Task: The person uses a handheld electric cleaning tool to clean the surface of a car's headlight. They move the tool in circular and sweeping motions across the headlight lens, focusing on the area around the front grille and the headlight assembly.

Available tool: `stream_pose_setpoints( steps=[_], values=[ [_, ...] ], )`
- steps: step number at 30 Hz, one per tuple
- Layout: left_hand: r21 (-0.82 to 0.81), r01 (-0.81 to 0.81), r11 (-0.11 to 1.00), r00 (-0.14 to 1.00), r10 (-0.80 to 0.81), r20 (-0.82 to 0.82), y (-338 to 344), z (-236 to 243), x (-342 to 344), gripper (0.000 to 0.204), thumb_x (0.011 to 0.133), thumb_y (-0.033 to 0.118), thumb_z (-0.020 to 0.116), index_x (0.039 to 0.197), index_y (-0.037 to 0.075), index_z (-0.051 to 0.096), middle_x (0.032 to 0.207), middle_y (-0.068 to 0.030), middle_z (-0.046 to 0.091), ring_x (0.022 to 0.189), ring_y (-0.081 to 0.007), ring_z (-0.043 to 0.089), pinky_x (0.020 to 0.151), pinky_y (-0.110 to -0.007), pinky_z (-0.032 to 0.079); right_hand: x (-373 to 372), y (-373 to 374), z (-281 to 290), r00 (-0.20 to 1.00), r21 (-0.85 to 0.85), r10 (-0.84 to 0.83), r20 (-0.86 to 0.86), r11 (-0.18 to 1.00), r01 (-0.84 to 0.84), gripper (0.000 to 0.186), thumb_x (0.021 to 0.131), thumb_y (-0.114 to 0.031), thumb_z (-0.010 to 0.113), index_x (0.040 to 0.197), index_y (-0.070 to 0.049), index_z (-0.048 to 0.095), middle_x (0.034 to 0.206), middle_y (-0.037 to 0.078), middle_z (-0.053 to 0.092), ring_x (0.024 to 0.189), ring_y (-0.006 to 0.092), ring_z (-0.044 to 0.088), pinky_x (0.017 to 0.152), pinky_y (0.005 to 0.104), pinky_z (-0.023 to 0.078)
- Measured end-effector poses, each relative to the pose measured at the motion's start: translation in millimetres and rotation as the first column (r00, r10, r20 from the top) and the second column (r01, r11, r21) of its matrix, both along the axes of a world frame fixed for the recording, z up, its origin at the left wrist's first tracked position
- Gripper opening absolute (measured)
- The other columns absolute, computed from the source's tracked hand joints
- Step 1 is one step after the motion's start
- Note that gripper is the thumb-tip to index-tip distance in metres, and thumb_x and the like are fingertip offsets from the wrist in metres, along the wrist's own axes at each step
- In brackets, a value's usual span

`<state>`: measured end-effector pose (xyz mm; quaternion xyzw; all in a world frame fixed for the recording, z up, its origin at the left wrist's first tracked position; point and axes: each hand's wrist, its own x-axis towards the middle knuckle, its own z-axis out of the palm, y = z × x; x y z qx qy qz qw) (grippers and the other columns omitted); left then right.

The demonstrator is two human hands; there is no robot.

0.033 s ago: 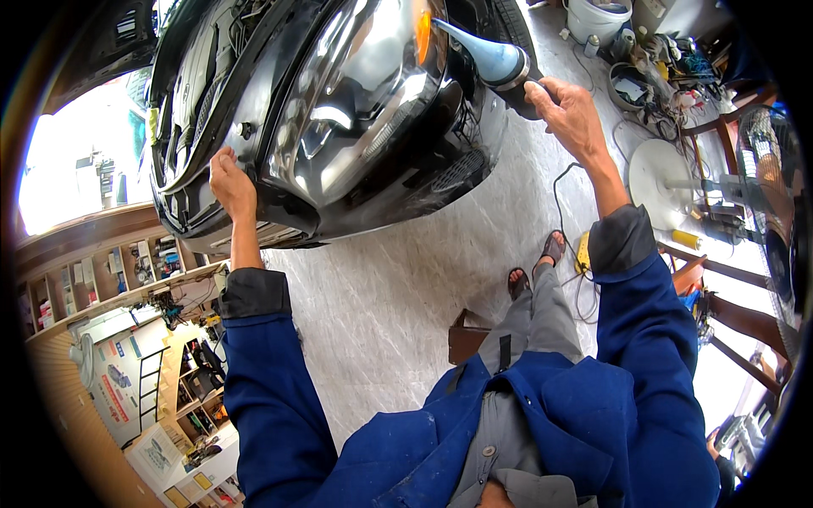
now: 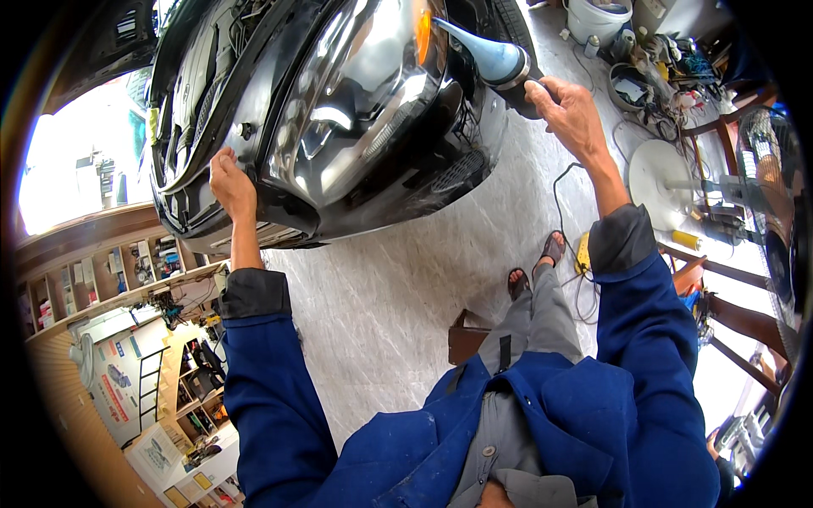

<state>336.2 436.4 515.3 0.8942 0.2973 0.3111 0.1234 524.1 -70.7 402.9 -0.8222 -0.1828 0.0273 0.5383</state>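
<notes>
At the dark car's front, its glossy headlight (image 2: 347, 102) has an orange section (image 2: 423, 36) near the far end. My right hand (image 2: 569, 114) is closed round the dark end of a corded cup (image 2: 500, 63) with a metal ring and a tapering pale-blue spout. That spout's narrow tip points at the orange section; whether it touches cannot be told. My left hand (image 2: 231, 184) is at the car's front edge, beside the black knob (image 2: 246, 130), fingers curled in. What its fingertips pinch, if anything, is hidden.
The engine bay (image 2: 199, 80) lies uncovered at the left. A cable (image 2: 556, 188) hangs below my right hand toward a yellow object (image 2: 584, 252) near my feet. A fan (image 2: 762, 169), a white bucket (image 2: 598, 19) and clutter stand right; shelves (image 2: 102, 275) line the left. A brown box (image 2: 468, 337) sits near my legs.
</notes>
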Motion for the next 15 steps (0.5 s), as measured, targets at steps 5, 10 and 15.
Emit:
stream_pose_setpoints(
  steps=[5,10,15],
  values=[
    [0.015,-0.015,1.000,1.000,0.015,-0.002,-0.2,-0.5,0.4,0.041,0.106,0.022,0.041,0.120,-0.005,0.068,0.113,-0.0208,0.074,0.108,-0.0328,0.072,0.095,-0.041,0.053,11.3,-0.1,1.4,0.999,-0.010,0.012,0.039,1.000,-0.012,0.041,0.100,-0.038,0.066,0.091,0.001,0.075,0.074,0.012,0.070,0.063,0.0195,0.062,0.062,0.0338,0.049],
    [0.036,-0.024,0.999,1.000,0.024,-0.011,-1.5,-0.4,-0.8,0.041,0.106,0.022,0.041,0.119,-0.005,0.069,0.113,-0.0209,0.074,0.108,-0.0333,0.072,0.095,-0.042,0.053,20.7,1.4,2.8,0.999,-0.022,0.023,0.023,1.000,-0.023,0.042,0.101,-0.039,0.065,0.091,0.001,0.075,0.074,0.011,0.070,0.064,0.0194,0.062,0.061,0.0337,0.049],
    [0.015,-0.015,1.000,1.000,0.015,0.000,-1.1,-0.7,-1.1,0.041,0.106,0.022,0.041,0.119,-0.004,0.069,0.113,-0.0212,0.074,0.107,-0.0337,0.072,0.095,-0.042,0.053,26.9,0.6,4.3,0.998,-0.011,0.038,0.048,0.999,-0.038,0.044,0.101,-0.041,0.065,0.091,0.000,0.075,0.072,0.011,0.069,0.063,0.0190,0.061,0.060,0.0339,0.048]
  ],
)
